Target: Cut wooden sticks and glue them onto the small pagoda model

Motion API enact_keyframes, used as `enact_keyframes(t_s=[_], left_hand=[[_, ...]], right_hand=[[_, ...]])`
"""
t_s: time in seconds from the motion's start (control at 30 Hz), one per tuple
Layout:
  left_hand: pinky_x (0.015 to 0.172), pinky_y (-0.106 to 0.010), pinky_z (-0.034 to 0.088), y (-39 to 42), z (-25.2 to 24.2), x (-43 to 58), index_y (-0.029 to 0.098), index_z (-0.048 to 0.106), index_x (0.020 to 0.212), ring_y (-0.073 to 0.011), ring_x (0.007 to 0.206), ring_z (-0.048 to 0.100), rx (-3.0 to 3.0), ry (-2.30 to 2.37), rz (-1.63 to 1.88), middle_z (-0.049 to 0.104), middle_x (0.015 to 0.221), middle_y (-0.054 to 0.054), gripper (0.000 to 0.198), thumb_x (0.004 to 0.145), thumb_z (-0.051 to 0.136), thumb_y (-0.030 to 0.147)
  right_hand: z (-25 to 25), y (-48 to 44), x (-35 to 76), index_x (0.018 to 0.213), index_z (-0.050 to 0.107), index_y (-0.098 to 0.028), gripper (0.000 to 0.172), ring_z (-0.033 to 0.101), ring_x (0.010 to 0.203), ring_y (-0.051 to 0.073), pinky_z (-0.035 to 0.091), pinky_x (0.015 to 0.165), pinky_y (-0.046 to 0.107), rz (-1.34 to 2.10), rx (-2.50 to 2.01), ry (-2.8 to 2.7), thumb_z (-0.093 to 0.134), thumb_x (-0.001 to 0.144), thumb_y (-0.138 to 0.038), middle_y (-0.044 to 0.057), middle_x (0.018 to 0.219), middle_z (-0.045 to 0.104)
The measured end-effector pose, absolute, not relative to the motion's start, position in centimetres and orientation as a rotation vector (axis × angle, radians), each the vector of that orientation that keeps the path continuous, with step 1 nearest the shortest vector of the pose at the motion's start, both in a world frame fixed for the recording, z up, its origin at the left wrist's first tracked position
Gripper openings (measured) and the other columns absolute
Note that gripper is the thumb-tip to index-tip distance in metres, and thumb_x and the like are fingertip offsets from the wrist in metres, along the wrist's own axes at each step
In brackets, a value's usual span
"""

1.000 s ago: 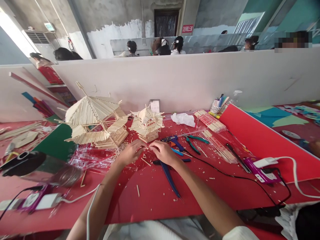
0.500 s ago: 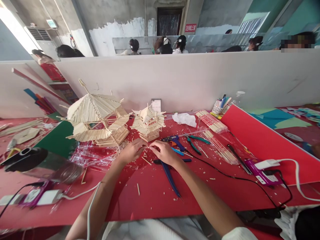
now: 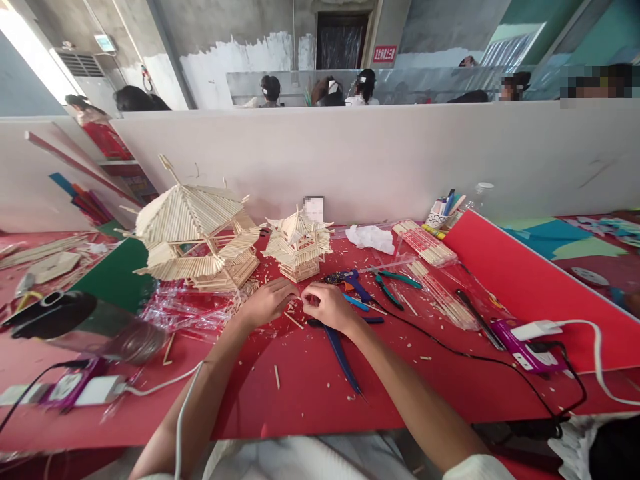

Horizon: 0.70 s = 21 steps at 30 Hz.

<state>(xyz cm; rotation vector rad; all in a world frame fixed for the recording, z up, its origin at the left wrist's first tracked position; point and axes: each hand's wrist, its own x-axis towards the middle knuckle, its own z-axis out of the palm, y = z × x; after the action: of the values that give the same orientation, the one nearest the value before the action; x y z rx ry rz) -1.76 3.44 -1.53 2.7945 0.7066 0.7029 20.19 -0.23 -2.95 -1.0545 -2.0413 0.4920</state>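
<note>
Through the head camera I see my left hand (image 3: 270, 301) and right hand (image 3: 327, 308) close together over the red table (image 3: 300, 407), their fingertips almost meeting; the left fingers bend downward side by side, and I cannot tell how tightly they close or whether they have hold of anything; on the right, thumb and forefinger curve toward each other around a small gap, and any piece at their tips is too small for me to make out.

Just beyond the hands I have the small stick house (image 3: 299, 245), upright on the table; the large stick house (image 3: 195, 233) stands to its left, near it; under and beside my right hand lie the pliers (image 3: 343, 360) with long blue handles, one reaching toward me; a glue gun (image 3: 350, 280) rests just past that hand, and green-handled cutters (image 3: 390, 288) lie to its right.

Farther right I see bundled sticks (image 3: 427, 245) and a crumpled tissue (image 3: 370, 238); at far left a bottle (image 3: 90, 327) lies tilted near a green board (image 3: 120, 280); wood scraps (image 3: 277, 377) dot the table.
</note>
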Motion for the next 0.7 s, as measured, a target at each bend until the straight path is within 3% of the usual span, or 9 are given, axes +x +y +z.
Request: enact_keyframes(t_s=[0.3, 0.43, 0.5, 0.7], left_hand=[[0.086, -0.034, 0.055, 3.88, -1.56, -2.27, 0.020, 0.066, 0.111, -0.0212, 0.095, 0.068, 2.585, 0.788, 0.861, 0.072, 0.101, -0.008, 0.018, 0.103, 0.050, 0.019], [0.090, -0.035, 0.056, 4.09, -1.80, -2.30, 0.021, 0.068, 0.112, -0.0213, 0.098, 0.070, 2.545, 0.842, 0.847, 0.073, 0.103, -0.008, 0.018, 0.102, 0.053, 0.021], [0.089, -0.036, 0.057, 4.00, -1.86, -2.09, 0.021, 0.068, 0.112, -0.0212, 0.096, 0.070, 2.541, 0.830, 0.808, 0.074, 0.104, -0.008, 0.018, 0.102, 0.053, 0.022], [0.090, -0.036, 0.057, 3.66, -1.68, -1.72, 0.020, 0.068, 0.111, -0.0218, 0.096, 0.071, 2.440, 0.879, 0.777, 0.075, 0.104, -0.008, 0.020, 0.101, 0.053, 0.026]], right_hand=[[-2.61, -0.16, 20.44, 0.078, 0.065, -0.021, 0.016, 0.057, 0.066, 0.014, 0.042, 0.067, 0.025, 0.523, -1.083, -2.018, 0.064, 0.082, -0.006, -0.002, 0.075, 0.067], [-2.65, -0.10, 20.34, 0.093, 0.069, -0.022, 0.004, 0.066, 0.073, 0.016, 0.047, 0.069, 0.026, 0.568, -1.072, -1.969, 0.065, 0.095, -0.024, 0.002, 0.087, 0.074], [-2.68, -0.09, 20.30, 0.099, 0.069, -0.022, 0.011, 0.070, 0.078, 0.018, 0.050, 0.070, 0.026, 0.583, -1.062, -1.931, 0.067, 0.096, -0.031, 0.004, 0.093, 0.077], [-2.86, 0.19, 20.48, 0.095, 0.072, -0.021, 0.009, 0.075, 0.086, 0.022, 0.052, 0.079, 0.030, 0.548, -1.089, -1.905, 0.063, 0.098, -0.024, 0.006, 0.094, 0.080]])
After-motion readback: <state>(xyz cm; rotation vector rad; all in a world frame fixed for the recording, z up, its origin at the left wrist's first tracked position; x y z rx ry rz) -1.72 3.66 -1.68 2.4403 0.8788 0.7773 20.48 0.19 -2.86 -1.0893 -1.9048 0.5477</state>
